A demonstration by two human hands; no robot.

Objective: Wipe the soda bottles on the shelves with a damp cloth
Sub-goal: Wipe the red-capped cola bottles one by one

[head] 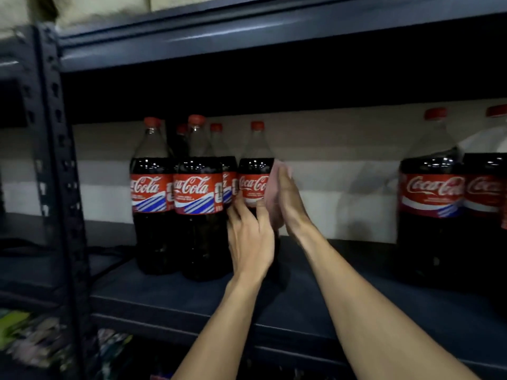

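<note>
Presently | bottle (253, 174) stood left of the shelf's (192, 300) middle | left hand (249, 239) fingers curled round its lower body; right hand (286, 198) fingers straight, pressing pink cloth (274, 204) to its side | I judged a hard sideways push could knock it into neighbour bottles (197, 187) | base hidden, cloth mostly covered, edges blurred

Between the tight bottle group (197, 193) at left and the two large bottles (430, 201) at right, the shelf board (329, 270) lies bare: a wide passage toward the back. Inside the group the bottles touch; only the end bottle (253, 182) faces this passage. Above the caps there is room under the upper shelf (247, 37).
</note>
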